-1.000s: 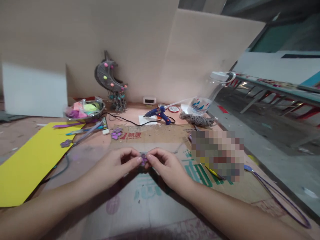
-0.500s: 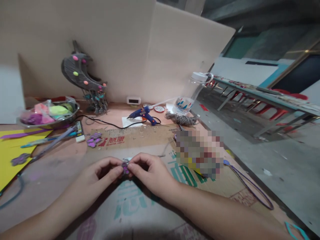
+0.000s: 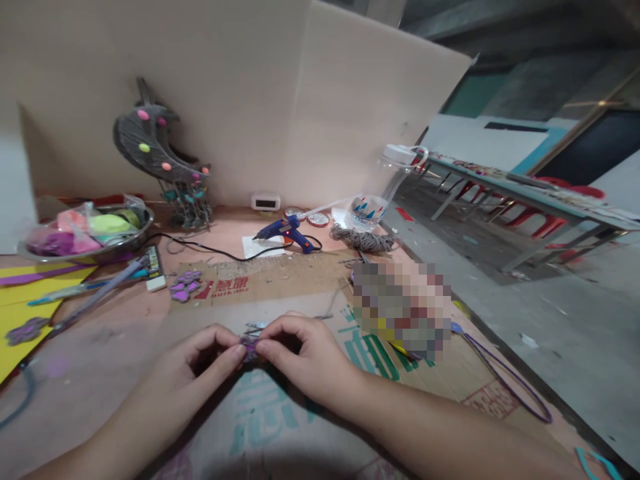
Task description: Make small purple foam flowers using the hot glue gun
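Note:
Between my two hands, over the cardboard, is a small purple flower piece with a grey edge (image 3: 249,349). My left hand (image 3: 210,363) pinches its left side between thumb and forefinger. On the right side, the thumb and fingertips of my right hand (image 3: 305,350) close on the same piece. Fingers cover much of it. Just behind the fingertips lies a thin dark pointed tool (image 3: 254,328), partly hidden. A similar purple and grey flower (image 3: 185,285) rests on the cardboard farther back, and another flower (image 3: 27,331) lies at the left on yellow paper.
A blue glue gun (image 3: 287,231) with a black cord lies behind the cardboard (image 3: 280,280). Beyond stand a grey moon ornament (image 3: 150,143), a metal bowl (image 3: 35,252) of coloured bags and a clear bottle (image 3: 380,187). Grey yarn (image 3: 365,238) lies at right, near a blurred patch.
Both hands have dipped slightly toward me with the flower piece still pinched between them. The view has shifted a little, so things at the left sit farther left.

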The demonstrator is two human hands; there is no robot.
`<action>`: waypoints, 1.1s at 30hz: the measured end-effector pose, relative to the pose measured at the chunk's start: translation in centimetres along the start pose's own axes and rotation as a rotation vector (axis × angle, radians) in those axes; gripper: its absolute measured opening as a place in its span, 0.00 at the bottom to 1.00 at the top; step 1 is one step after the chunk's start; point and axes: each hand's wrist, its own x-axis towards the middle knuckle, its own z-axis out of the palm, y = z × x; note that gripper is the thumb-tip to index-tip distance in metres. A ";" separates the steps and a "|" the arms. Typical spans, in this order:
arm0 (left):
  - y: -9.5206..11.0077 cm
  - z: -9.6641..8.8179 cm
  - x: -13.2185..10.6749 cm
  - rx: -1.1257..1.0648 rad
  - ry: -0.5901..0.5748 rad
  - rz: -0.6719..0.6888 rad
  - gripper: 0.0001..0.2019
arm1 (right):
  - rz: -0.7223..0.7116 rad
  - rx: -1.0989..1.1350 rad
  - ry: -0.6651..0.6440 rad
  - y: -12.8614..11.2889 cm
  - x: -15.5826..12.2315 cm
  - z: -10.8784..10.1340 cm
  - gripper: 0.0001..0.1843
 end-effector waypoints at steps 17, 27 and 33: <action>0.4 -0.3 0.2 0.020 -0.017 0.022 0.13 | -0.085 -0.105 0.019 -0.1 -0.2 -0.2 0.07; 1.2 -0.5 0.4 -0.182 -0.008 0.089 0.12 | -0.405 -0.298 0.018 0.5 0.4 -0.1 0.06; 1.1 -0.5 0.7 -0.316 0.081 0.099 0.12 | -0.340 -0.288 0.162 -0.6 0.5 -1.0 0.09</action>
